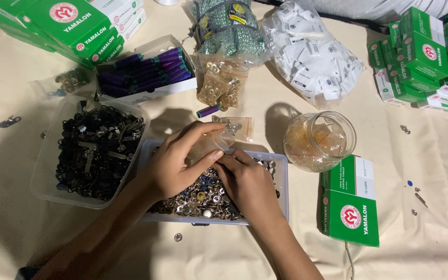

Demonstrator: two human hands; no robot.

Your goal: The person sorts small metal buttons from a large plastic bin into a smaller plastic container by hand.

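My hands over the tray of snaps

My left hand (175,163) pinches a small clear bag (214,140); my right hand (247,181) digs into the tray (281,176), fingertips hidden, grip unclear.

Small clear plastic bag (214,141), crumpled, apparently near empty, tilted above a shallow clear tray (282,179), tray heaped with silver and brass snap buttons (203,199)

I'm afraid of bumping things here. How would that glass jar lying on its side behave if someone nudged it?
The glass jar would probably roll, since it lies on its round side on the soft cloth. It looks empty, so likely light for its size. Being clear glass, it seems fragile and perhaps slippery.
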